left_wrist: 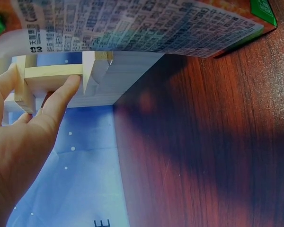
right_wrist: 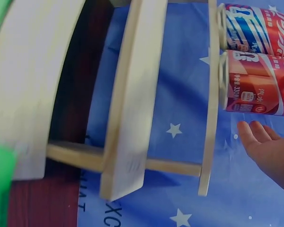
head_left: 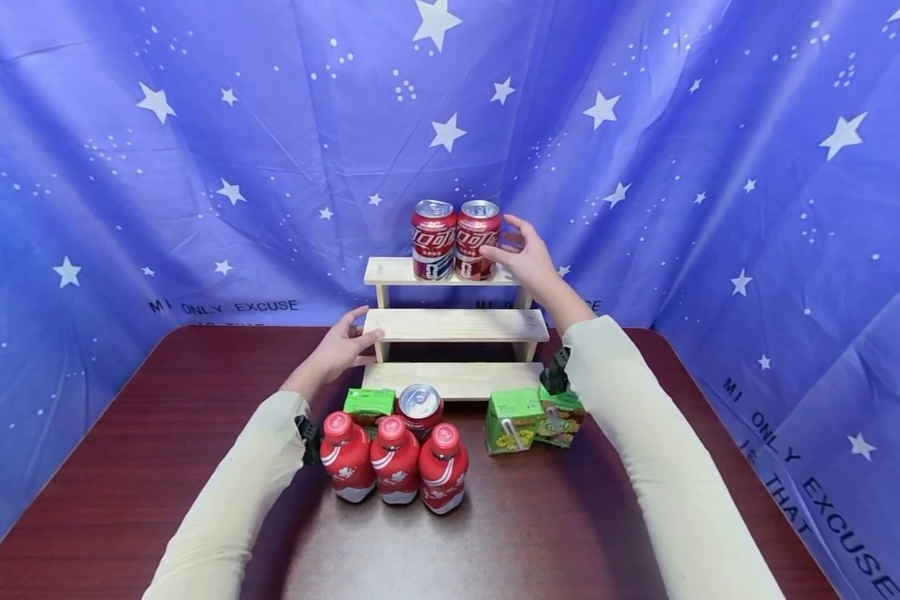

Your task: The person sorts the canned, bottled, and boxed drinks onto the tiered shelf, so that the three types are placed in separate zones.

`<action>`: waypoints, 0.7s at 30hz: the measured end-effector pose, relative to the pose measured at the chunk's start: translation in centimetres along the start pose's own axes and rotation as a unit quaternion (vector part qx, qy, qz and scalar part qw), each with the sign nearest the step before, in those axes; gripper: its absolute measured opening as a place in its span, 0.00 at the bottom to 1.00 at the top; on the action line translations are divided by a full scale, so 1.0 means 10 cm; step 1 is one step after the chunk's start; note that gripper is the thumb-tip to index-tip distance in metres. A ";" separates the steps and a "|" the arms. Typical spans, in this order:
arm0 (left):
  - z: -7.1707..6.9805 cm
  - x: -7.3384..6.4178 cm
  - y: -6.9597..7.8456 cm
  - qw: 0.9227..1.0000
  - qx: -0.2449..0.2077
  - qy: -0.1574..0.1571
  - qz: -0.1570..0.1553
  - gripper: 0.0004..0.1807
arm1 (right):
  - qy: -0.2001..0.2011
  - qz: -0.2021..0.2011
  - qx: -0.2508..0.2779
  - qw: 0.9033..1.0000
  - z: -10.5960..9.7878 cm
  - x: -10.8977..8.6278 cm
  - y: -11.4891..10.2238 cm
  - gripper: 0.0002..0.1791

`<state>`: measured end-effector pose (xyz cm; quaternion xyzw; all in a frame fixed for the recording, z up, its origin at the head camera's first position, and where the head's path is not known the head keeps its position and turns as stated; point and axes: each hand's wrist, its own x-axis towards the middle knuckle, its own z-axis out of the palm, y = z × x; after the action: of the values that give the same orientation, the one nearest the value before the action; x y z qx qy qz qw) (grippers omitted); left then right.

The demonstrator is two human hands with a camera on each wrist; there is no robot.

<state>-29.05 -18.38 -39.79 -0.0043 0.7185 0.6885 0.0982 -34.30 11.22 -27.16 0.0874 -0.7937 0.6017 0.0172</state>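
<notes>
A three-tier wooden display rack (head_left: 456, 324) stands on the table, two red cola cans side by side on its top step. My right hand (head_left: 525, 254) is beside the right can (head_left: 477, 242), fingers spread; a gap shows between the fingertips and this can in the right wrist view. Left of it stands the other can (head_left: 432, 242). At the rack's left end my left hand (head_left: 339, 343) holds the middle step, thumb in front and fingers behind. The left wrist view shows that hand (left_wrist: 28, 137) around the wooden frame (left_wrist: 52, 73).
Three red bottles (head_left: 395, 467) stand in front of the rack's left half. Behind them are another cola can (head_left: 420, 404) and a green drink carton (head_left: 370, 403). Two more green cartons (head_left: 513, 421) stand at the front right. A blue starry curtain (head_left: 270, 167) hangs behind.
</notes>
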 end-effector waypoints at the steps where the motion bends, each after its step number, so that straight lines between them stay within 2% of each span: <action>1: 0.00 0.00 0.01 1.000 -0.002 -0.001 -0.001 0.39 | 0.002 -0.001 -0.006 1.000 -0.02 -0.02 0.02 0.43; 6: 0.01 0.00 0.02 1.000 0.000 -0.002 -0.001 0.39 | 0.002 -0.012 -0.040 0.999 -0.08 -0.16 0.09 0.39; 12: 0.03 -0.02 0.03 1.000 0.010 0.002 -0.003 0.39 | -0.016 -0.024 -0.054 0.998 -0.13 -0.30 0.14 0.36; 16: 0.04 -0.02 0.02 1.000 0.015 0.008 -0.003 0.39 | -0.039 -0.031 -0.057 0.997 -0.14 -0.41 0.18 0.34; 21: 0.03 -0.02 0.01 1.000 0.018 0.007 -0.001 0.39 | -0.085 -0.041 -0.062 0.994 -0.09 -0.55 0.26 0.34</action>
<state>-28.84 -18.09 -39.66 -0.0086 0.7315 0.6753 0.0937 -29.40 13.44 -30.14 0.1692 -0.8237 0.5408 -0.0206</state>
